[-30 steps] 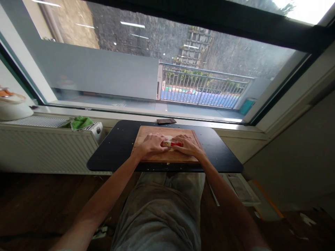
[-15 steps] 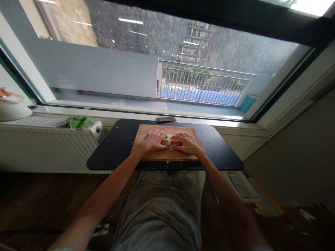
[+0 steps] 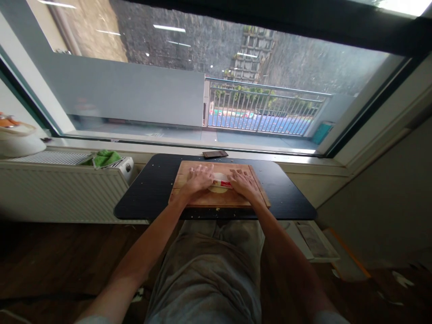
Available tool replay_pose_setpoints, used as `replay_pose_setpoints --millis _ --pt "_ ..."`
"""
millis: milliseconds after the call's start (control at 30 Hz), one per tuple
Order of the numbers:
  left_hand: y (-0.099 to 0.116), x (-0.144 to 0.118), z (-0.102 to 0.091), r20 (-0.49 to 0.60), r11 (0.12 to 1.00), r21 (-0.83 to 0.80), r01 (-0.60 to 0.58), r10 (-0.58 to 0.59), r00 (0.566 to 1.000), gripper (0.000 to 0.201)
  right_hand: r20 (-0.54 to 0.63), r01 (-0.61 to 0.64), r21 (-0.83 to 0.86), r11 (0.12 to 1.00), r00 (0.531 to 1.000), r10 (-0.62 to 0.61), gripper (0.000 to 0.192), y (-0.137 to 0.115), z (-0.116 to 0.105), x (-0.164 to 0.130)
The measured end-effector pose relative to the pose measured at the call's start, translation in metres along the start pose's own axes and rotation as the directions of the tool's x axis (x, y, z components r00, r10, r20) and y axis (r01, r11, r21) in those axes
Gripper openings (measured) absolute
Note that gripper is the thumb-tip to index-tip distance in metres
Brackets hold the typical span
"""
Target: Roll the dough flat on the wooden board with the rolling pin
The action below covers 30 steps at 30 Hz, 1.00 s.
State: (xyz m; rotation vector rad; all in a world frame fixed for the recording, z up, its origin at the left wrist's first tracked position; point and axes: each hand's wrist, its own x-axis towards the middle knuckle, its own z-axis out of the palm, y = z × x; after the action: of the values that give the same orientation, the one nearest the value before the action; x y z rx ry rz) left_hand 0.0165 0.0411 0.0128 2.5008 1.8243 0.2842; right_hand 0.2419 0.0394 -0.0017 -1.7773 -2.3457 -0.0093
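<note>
A wooden board [image 3: 261,194] lies on a small black table [image 3: 148,189] over my lap. On the board is a pale round of dough [image 3: 218,188]. Across the dough lies a short cylinder with a red and white label [image 3: 225,183]. My left hand [image 3: 198,178] lies flat on the cylinder's left end with its fingers stretched out and apart. My right hand [image 3: 243,182] lies flat on the right end in the same way. Both hands hide most of the cylinder and part of the dough.
Crumbs dot the black table. A dark flat slab [image 3: 215,154] lies on the window sill behind it. To the left stand a white radiator [image 3: 60,189], a green cloth [image 3: 103,158] and a white bowl [image 3: 20,144]. Flat items [image 3: 313,240] lie on the floor at right.
Both hands slid forward over the cylinder and their fingers uncurled from a bent grip to flat. The cylinder rolled away from me, and more of the dough shows.
</note>
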Motion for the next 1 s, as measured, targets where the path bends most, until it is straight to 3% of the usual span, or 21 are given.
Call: replay_pose_setpoints --millis 133,300,567,733,1000 --pt "0.002 0.004 0.006 0.028 0.995 -0.004 0.097 -0.097 0.995 0.061 -0.005 -0.035 0.003 0.999 0.999 0.035 0.058 -0.001 0.004 -0.001" --pt "-0.001 -0.008 0.009 0.002 0.998 0.023 0.056 -0.056 0.998 0.06 -0.069 -0.019 -0.008 1.0 0.997 0.018 0.065 -0.002 0.007 -0.011" --pt "0.003 -0.036 0.0 -0.024 0.998 0.064 0.028 -0.027 0.999 0.054 -0.146 -0.027 0.016 1.0 0.989 0.029 0.059 -0.017 0.001 -0.025" --pt "0.002 -0.048 0.0 -0.047 0.992 0.111 -0.057 0.063 0.997 0.052 -0.157 -0.116 0.025 0.993 0.98 0.119 0.051 -0.027 -0.006 -0.035" --pt "0.001 -0.054 -0.002 -0.014 0.99 0.108 -0.09 0.092 0.996 0.057 -0.164 -0.111 -0.002 0.994 0.98 0.109 0.049 -0.036 -0.014 -0.046"
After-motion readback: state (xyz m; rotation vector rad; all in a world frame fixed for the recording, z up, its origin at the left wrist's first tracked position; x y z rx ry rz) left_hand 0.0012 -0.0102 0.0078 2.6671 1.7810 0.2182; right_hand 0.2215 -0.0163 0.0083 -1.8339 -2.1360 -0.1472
